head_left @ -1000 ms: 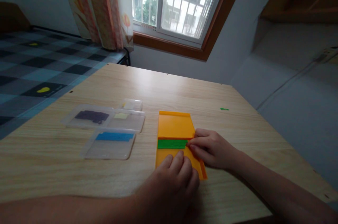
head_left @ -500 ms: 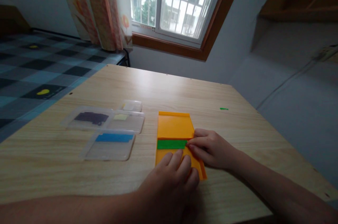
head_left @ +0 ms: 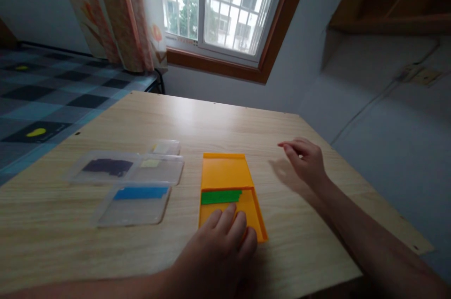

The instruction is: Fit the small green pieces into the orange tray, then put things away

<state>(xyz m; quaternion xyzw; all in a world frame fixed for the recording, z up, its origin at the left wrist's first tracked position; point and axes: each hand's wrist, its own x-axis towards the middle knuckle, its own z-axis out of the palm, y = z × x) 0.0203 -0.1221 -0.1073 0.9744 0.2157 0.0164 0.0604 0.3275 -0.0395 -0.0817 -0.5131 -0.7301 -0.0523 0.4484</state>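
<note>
An orange tray (head_left: 225, 174) lies on the wooden table (head_left: 211, 120), its far half covered by an orange lid. A stack of green strips (head_left: 221, 196) sits in the tray's uncovered part. My left hand (head_left: 220, 245) rests on the tray's near end, fingers lying flat on it and holding nothing. My right hand (head_left: 307, 160) hovers just above the table to the right of the tray, apart from it. Its fingers are loosely stretched toward the left, and I see nothing in them.
Left of the tray lie clear plastic boxes: one with purple pieces (head_left: 105, 166), one with yellow pieces (head_left: 155, 164), one with blue strips (head_left: 141, 193) and a small one (head_left: 165, 148). A checkered bed (head_left: 42, 102) stands at the left, a wall at the right.
My right hand has let go of the green strips and tray edge and moved up and to the right over the table. My left hand stays on the tray.
</note>
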